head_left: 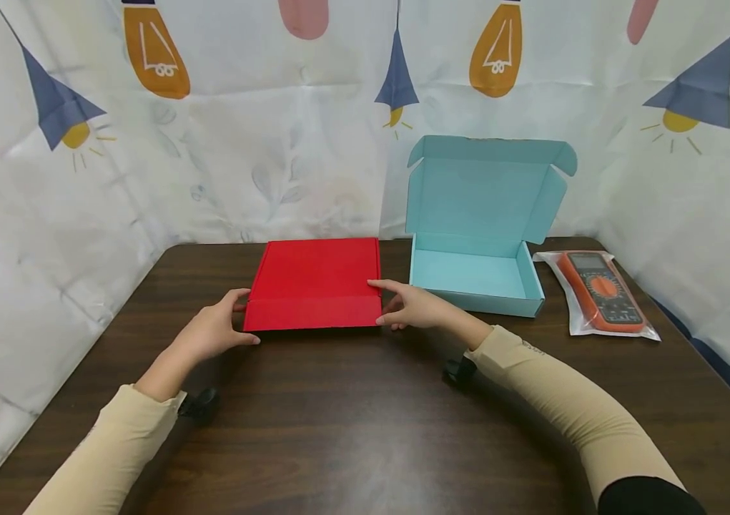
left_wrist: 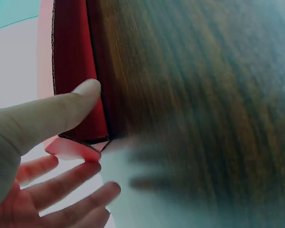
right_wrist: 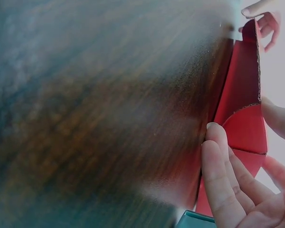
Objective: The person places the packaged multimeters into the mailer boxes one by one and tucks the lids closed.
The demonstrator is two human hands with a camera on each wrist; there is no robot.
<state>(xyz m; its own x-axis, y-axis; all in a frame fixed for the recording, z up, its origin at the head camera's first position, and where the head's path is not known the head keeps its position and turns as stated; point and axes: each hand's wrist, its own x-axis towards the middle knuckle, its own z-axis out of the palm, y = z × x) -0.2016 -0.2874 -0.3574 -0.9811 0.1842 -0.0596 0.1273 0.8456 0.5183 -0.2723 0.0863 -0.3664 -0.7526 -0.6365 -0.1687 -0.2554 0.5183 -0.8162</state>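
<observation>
A red cardboard box [head_left: 313,282] lies on the table, its lid lowered and its front flap jutting toward me. Dark red inner cardboard shows under the lid edge in both wrist views. My left hand [head_left: 213,332] is at its front left corner, thumb [left_wrist: 76,104] before the front side and fingers spread along the left side [left_wrist: 76,149]. At the right front corner, my right hand [head_left: 412,307] has its index finger [head_left: 385,285] over the lid's edge. Its other fingers [right_wrist: 218,156] bend round the corner beside a rounded side flap [right_wrist: 247,128].
An open light blue box [head_left: 474,275] stands just right of the red one, lid upright at the back. Farther right lies an orange multimeter [head_left: 603,290] in a clear plastic bag. A patterned cloth [head_left: 229,143] hangs behind the dark wooden table [head_left: 339,429].
</observation>
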